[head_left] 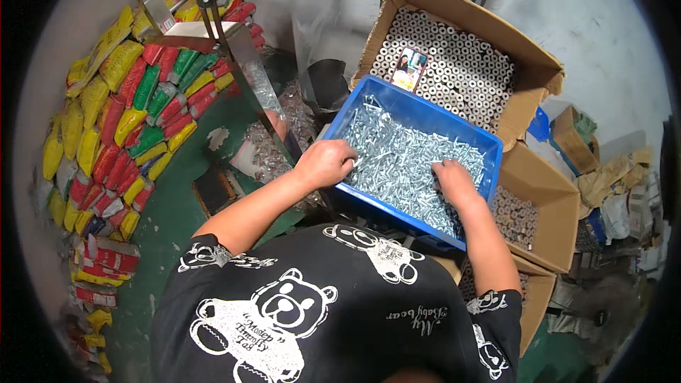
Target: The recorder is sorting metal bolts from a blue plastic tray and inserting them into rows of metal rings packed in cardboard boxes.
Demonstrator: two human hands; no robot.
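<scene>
A blue plastic bin [383,202] holds a heap of small silvery screws or bolts [404,159]. At the bin's left wall is my left hand [326,164], its fingers curled closed with thumb and forefinger together; whatever sits in that pinch is too small to make out. My right hand [454,180] reaches into the right part of the heap. Its fingers are bent together against the screws, and the fingertips are partly hidden, so I cannot make out what they hold.
Behind the bin stands a cardboard box [528,71] of ring-shaped parts [454,92], with a phone [410,69] lying on them. Another box [553,216] of similar parts is at right. A metal frame [248,78] rises at left, beyond it stacked colourful sacks [142,113].
</scene>
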